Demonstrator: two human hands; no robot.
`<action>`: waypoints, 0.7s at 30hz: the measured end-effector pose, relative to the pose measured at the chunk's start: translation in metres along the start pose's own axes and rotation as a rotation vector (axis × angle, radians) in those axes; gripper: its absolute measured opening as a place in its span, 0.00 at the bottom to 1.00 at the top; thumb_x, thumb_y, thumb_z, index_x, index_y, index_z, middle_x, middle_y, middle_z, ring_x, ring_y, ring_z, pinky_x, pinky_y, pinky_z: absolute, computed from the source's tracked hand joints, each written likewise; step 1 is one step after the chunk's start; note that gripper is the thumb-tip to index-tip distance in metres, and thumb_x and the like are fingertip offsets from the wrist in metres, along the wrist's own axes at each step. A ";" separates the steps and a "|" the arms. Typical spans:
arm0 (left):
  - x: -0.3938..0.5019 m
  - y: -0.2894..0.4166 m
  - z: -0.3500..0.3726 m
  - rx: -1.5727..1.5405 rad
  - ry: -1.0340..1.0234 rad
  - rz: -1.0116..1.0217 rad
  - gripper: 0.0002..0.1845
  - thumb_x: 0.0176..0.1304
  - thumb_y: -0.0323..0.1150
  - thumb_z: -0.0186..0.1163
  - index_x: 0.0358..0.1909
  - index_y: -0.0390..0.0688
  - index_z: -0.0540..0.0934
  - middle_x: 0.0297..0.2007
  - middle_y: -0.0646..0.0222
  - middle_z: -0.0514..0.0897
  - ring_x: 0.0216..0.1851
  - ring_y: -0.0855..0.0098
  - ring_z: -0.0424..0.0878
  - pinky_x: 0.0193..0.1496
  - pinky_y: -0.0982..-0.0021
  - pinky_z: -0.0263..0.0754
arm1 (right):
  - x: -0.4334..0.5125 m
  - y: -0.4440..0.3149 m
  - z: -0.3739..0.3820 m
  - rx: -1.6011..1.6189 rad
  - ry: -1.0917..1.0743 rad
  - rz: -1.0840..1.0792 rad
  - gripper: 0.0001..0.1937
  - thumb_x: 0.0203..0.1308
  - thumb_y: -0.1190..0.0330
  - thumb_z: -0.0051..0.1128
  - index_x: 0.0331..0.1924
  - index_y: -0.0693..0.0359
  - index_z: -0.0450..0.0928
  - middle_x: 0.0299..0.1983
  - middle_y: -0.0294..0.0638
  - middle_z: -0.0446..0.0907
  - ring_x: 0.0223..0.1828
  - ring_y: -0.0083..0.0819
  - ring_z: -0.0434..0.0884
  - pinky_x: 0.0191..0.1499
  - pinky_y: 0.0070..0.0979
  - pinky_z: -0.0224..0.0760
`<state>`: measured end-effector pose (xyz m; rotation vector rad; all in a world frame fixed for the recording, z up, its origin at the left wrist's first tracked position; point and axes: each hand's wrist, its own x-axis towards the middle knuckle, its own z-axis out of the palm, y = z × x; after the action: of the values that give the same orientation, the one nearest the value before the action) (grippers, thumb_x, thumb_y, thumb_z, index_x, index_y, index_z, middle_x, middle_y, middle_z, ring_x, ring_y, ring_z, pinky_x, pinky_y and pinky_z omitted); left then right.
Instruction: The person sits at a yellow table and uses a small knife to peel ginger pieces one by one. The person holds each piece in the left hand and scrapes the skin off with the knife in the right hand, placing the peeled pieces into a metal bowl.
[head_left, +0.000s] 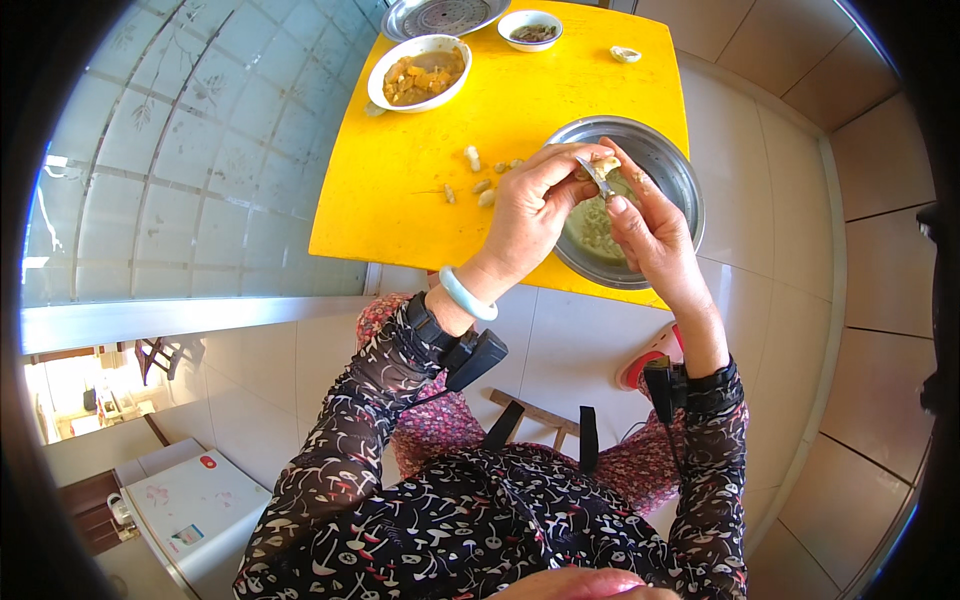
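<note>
Over a steel basin, my left hand holds a small pale, knobbly root-like piece in its fingertips. My right hand grips a small knife, its blade lying against that piece. Bits of pale residue cling to my right index finger. Inside the basin is cloudy greenish liquid with pale pieces. To the left of my left hand, several small pale pieces lie on the yellow table; I cannot tell exactly what kind they are.
A white bowl of orange chunks in liquid, a small bowl of dark food and a perforated metal tray stand along the far side. A small pale shell-like thing lies at the far right. Below the table is a wooden stool.
</note>
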<state>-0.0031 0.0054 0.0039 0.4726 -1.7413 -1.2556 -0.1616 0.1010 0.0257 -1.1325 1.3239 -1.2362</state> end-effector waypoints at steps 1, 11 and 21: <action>0.000 0.000 0.000 0.002 0.002 -0.001 0.18 0.70 0.16 0.59 0.59 0.38 0.83 0.53 0.66 0.86 0.54 0.73 0.84 0.57 0.71 0.83 | 0.001 0.001 0.001 -0.006 0.012 -0.026 0.30 0.77 0.62 0.58 0.79 0.54 0.64 0.25 0.21 0.61 0.28 0.11 0.59 0.34 0.13 0.55; 0.000 -0.004 0.003 -0.039 0.035 -0.034 0.16 0.69 0.16 0.60 0.57 0.35 0.83 0.51 0.64 0.87 0.51 0.72 0.87 0.56 0.72 0.85 | 0.006 0.014 0.004 -0.188 0.131 -0.154 0.28 0.76 0.63 0.61 0.76 0.54 0.68 0.27 0.25 0.68 0.30 0.14 0.61 0.36 0.14 0.60; -0.003 -0.003 0.003 -0.553 -0.030 -0.364 0.22 0.75 0.30 0.61 0.67 0.35 0.77 0.58 0.61 0.85 0.54 0.73 0.84 0.63 0.70 0.77 | 0.008 0.020 0.007 0.106 0.323 -0.273 0.24 0.79 0.60 0.55 0.74 0.57 0.72 0.30 0.23 0.69 0.27 0.10 0.64 0.31 0.11 0.61</action>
<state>-0.0050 0.0077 -0.0002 0.4500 -1.2809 -1.9318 -0.1557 0.0935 0.0052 -1.0952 1.3484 -1.7273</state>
